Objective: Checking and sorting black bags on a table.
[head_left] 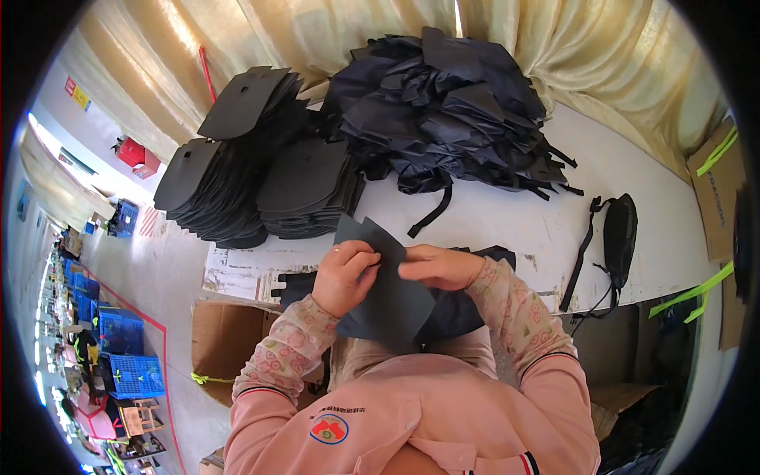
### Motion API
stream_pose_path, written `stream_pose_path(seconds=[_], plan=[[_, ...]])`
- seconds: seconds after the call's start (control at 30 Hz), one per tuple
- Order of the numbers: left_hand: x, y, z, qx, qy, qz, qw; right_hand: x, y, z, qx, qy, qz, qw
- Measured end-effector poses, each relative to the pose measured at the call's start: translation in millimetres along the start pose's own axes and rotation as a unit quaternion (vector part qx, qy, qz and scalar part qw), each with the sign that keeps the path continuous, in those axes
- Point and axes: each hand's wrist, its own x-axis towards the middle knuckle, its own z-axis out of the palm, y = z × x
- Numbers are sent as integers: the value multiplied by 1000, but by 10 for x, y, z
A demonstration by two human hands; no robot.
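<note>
A thin dark grey panel point(389, 305) stands tilted above my lap, at the table's front edge. My left hand point(346, 277) is closed on its left side, thumb and fingers pinching it. My right hand point(439, 267) is at the panel's right edge; its thumb is slightly smeared, and whether the fingers grip the edge cannot be made out. Beneath the panel and my right forearm lies dark fabric point(455, 317), partly hidden, spread over my lap and the table edge. A black strap end point(294, 286) sticks out beside my left wrist.
Stacks of similar dark panels point(305, 178) stand at the table's back left. A heap of black fabric pieces with straps point(443, 111) fills the back middle. A black pouch with straps point(620, 237) lies at the right. Cardboard boxes point(226, 336) stand below; a curtain point(602, 55) hangs behind.
</note>
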Motion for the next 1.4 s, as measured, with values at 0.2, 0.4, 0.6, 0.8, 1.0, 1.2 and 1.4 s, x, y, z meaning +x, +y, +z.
stream_pose_path(seconds=[0.2, 0.4, 0.6, 0.8, 1.0, 1.2, 1.4], plan=[[-221, -151, -279, -354, 65, -215, 908, 73, -85, -368, -371, 22, -64, 926], [-626, -418, -1043, -349, 313, -364, 805, -117, 66, -959, -425, 129, 32, 895], [-1763, -1347, -1343, -320, 330, -456, 762, -378, 387, -1554, -485, 158, 51, 858], [-1707, -1752, -657, 101, 36, -362, 926, -442, 314, -1228, -640, 206, 57, 738], [1, -794, 628, -237, -263, -197, 914, -504, 129, -778, -687, 222, 62, 689], [613, -648, 1387, -342, -583, -237, 698, -504, 122, -546, -691, 237, 23, 682], [400, -696, 1601, -473, -529, -276, 648, -498, 302, -558, -735, 252, 17, 629]])
